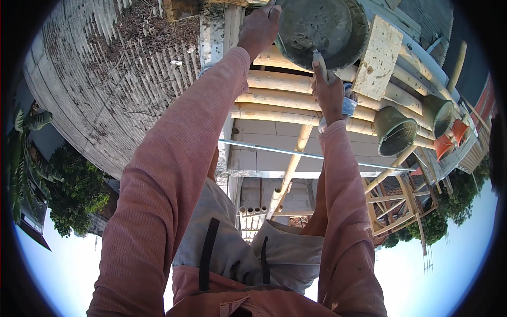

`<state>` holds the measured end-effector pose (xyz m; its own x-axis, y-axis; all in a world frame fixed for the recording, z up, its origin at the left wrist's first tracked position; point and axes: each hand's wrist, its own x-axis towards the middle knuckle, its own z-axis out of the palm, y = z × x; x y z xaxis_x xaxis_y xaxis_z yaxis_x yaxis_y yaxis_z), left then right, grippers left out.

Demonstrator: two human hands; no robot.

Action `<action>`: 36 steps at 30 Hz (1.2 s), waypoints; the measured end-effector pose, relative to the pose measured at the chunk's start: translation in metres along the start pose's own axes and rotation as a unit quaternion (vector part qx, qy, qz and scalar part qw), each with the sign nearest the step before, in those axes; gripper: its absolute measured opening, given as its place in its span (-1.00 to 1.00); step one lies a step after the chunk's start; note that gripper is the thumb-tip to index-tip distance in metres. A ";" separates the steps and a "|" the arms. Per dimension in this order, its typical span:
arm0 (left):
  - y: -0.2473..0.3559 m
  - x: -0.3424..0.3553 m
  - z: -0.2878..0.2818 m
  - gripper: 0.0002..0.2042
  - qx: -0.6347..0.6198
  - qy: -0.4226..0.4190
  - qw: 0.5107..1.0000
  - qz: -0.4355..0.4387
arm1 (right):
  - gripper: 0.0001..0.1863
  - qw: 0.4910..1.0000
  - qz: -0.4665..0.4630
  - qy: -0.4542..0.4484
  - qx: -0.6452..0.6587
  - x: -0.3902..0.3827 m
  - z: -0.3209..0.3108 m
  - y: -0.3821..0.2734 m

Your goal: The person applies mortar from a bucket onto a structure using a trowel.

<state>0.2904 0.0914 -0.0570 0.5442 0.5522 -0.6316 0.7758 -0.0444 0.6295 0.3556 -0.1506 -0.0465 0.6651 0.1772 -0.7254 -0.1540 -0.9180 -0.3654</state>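
A round dark basin [322,26] with wet grey mortar in it is at the top middle, cut off by the view's upper edge. My left hand [260,29] is closed on its left rim. Below the basin's near rim, my right hand [329,95] is closed around the pale, mortar-smeared handle of what looks like a trowel [320,59]. The tool's tip end overlaps the basin, and I cannot make out its blade against the mortar. Both forearms are in pink sleeves.
Bamboo poles [280,96] form a platform under the basin. A speckled board [377,58] lies on them at right, beside two dark buckets [393,132] and smaller orange ones [443,148]. Corrugated roofing [132,95] with debris spreads left. A gap below the poles shows a lower level.
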 end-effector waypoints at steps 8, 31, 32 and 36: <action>0.005 -0.004 0.009 -0.36 -0.040 -0.014 0.999 -0.005 | -0.48 0.954 0.014 -0.029 0.297 -0.030 -0.008 0.016; -0.131 -0.397 -0.107 -0.21 0.160 -0.203 0.937 -0.235 | -0.58 0.996 -0.058 -0.072 0.006 -0.183 -0.062 -0.010; -0.127 -0.398 -0.107 -0.21 0.165 -0.173 0.943 -0.231 | -0.58 0.996 -0.059 -0.074 0.008 -0.188 -0.049 -0.019; -0.133 -0.384 -0.090 -0.24 0.238 -0.107 0.943 -0.205 | -0.52 0.989 -0.055 -0.129 0.044 -0.194 0.012 -0.048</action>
<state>-0.0506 -0.0395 0.1427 0.1793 0.4264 -0.8866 0.9632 -0.2597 0.0699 0.2256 -0.1369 0.1046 0.4755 0.3693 -0.7984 -0.1614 -0.8556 -0.4919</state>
